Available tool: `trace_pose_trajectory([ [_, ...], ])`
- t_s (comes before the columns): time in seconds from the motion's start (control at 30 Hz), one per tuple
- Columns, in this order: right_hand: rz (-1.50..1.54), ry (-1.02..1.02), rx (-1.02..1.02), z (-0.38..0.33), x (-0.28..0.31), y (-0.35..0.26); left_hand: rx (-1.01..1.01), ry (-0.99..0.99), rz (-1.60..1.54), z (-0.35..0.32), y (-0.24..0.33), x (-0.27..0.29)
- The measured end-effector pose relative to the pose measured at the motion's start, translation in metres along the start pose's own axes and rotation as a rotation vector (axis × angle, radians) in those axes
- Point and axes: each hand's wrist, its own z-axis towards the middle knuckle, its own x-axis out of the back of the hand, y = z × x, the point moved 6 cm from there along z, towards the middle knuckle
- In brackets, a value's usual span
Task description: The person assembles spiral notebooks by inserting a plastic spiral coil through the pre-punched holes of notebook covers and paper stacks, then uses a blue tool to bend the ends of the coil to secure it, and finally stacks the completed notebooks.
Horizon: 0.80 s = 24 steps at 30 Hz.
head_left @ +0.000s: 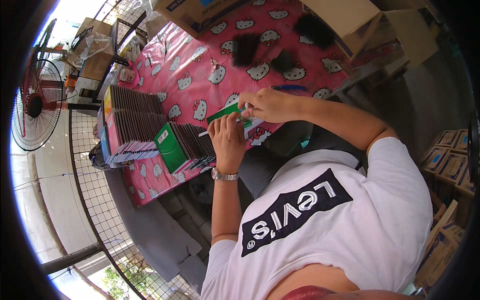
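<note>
A green-covered notebook (223,114) sits at the table's near edge, partly covered by both hands. My left hand (229,137), with a metal watch at its wrist, is closed over the notebook's near part, fingers curled on it. My right hand (269,105) bends over the notebook's right part in a pinch, thumb and forefinger together; what is between them is too small to make out. Just left of my left hand stands a row of spiral notebooks (171,148) with a green cover in front.
Taller notebook stacks (135,120) stand at the left of the pink patterned tablecloth (187,65). Dark bundles (246,49) lie farther back. Cardboard boxes (345,25) sit at the far side; more boxes (447,160) are at the right. A fan (35,106) stands far left.
</note>
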Motion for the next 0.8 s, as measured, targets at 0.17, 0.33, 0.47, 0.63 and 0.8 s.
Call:
trace_pose_trajectory([
  [0.17,0.352,-0.186,-0.289,0.011,-0.006,0.018,0.001,0.001,0.015,-0.005,-0.004,0.002],
  [0.33,-0.766,0.396,-0.243,0.006,0.043,0.175,-0.037,0.056,-0.019,-0.001,-0.008,0.000],
  [0.47,-0.519,0.086,-0.296,0.001,0.034,0.201,0.101,0.092,0.205,-0.005,-0.008,0.008],
  [0.63,0.788,-0.410,-0.195,0.028,0.013,0.057,0.119,0.055,0.077,-0.001,-0.018,-0.007],
  [0.8,0.842,-0.581,-0.252,0.030,0.010,0.048,0.124,0.023,0.020,0.010,-0.019,-0.009],
])
